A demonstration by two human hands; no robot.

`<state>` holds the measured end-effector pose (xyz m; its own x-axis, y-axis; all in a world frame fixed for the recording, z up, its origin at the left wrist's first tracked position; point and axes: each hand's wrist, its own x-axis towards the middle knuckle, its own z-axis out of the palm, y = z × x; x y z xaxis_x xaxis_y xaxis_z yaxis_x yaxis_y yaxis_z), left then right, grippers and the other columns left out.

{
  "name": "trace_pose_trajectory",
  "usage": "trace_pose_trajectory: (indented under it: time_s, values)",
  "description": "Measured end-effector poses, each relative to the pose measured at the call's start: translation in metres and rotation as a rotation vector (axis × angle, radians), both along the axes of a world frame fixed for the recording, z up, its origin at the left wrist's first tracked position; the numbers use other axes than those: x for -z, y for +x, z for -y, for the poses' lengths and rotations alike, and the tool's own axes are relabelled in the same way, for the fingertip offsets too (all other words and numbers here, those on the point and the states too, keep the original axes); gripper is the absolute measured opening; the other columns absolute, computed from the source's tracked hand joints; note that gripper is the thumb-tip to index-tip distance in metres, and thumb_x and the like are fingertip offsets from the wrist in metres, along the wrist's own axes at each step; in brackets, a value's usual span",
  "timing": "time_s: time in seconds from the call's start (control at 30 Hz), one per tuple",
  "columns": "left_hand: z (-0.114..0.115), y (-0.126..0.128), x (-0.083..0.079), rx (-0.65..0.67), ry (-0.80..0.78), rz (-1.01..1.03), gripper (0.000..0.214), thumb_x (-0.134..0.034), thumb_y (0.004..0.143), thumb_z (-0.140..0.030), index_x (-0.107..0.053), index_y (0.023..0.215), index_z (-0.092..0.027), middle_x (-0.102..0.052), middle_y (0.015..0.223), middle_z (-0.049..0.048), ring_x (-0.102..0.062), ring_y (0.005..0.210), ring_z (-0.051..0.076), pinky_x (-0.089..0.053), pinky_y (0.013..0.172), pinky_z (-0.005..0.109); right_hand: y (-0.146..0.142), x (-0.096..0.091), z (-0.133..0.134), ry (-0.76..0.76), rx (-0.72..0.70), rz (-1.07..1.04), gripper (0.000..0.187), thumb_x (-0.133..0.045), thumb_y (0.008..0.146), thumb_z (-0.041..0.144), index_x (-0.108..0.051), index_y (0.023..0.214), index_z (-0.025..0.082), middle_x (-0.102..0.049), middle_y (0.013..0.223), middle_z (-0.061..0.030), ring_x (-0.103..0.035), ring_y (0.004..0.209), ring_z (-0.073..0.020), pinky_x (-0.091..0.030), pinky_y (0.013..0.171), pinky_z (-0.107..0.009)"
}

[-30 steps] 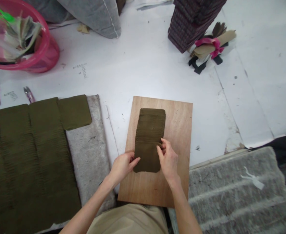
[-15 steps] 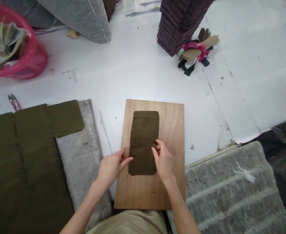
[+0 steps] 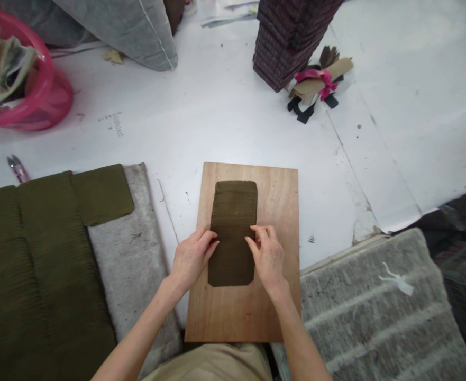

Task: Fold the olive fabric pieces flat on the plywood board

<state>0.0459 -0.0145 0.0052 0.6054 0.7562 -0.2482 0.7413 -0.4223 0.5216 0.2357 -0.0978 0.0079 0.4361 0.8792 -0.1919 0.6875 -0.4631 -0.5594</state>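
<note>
A row of overlapping olive-green fabric pieces (image 3: 235, 203) lies fanned on a wooden board (image 3: 280, 211) in front of me, the nearest piece (image 3: 231, 267) showing most of its face. At its left edge my left hand (image 3: 195, 255) pinches the top fabric piece between thumb and fingers. My right hand (image 3: 267, 255) pinches the same piece at the right edge, level with the left hand. How many layers the fingertips hold I cannot make out.
Rows of overlapping olive pieces (image 3: 54, 254) cover a grey padded board (image 3: 125, 264) at left. Beyond are thread snips (image 3: 17, 168) and a pink basket (image 3: 54, 100). A dark patterned fabric stack (image 3: 286, 42) stands at the back beside a tied scrap bundle (image 3: 316, 84). Grey padding (image 3: 367, 312) lies right.
My left hand has moved up along the stack's left edge and closed its fingers there. My right hand has stayed at the right edge, its fingers shifting slightly.
</note>
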Motion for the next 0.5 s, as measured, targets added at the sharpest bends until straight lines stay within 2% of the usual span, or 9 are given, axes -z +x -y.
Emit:
trace_pose_trajectory:
  time_s: [0.3, 0.5]
  values:
    - [-0.0037, 0.0007, 0.0027, -0.047, 0.011, 0.012, 0.012, -0.049, 0.092, -0.029, -0.055, 0.099, -0.022, -0.059, 0.096, 0.0021, -0.061, 0.082, 0.016, -0.046, 0.068, 0.026, 0.0067, 0.0016, -0.0046, -0.013, -0.057, 0.022, 0.013, -0.055, 0.09, 0.03, -0.06, 0.1, 0.024, -0.059, 0.097, -0.0033, -0.062, 0.082, -0.0164, -0.049, 0.068, -0.028]
    - [-0.0068, 0.0027, 0.002, -0.063, 0.004, -0.009, 0.012, -0.052, 0.09, -0.028, -0.054, 0.1, -0.023, -0.057, 0.098, 0.0021, -0.06, 0.084, 0.017, -0.046, 0.069, 0.027, 0.006, -0.0006, -0.0068, -0.028, -0.076, 0.093, 0.012, -0.059, 0.087, 0.026, -0.058, 0.098, 0.023, -0.059, 0.098, -0.0034, -0.059, 0.089, -0.0183, -0.047, 0.072, -0.03]
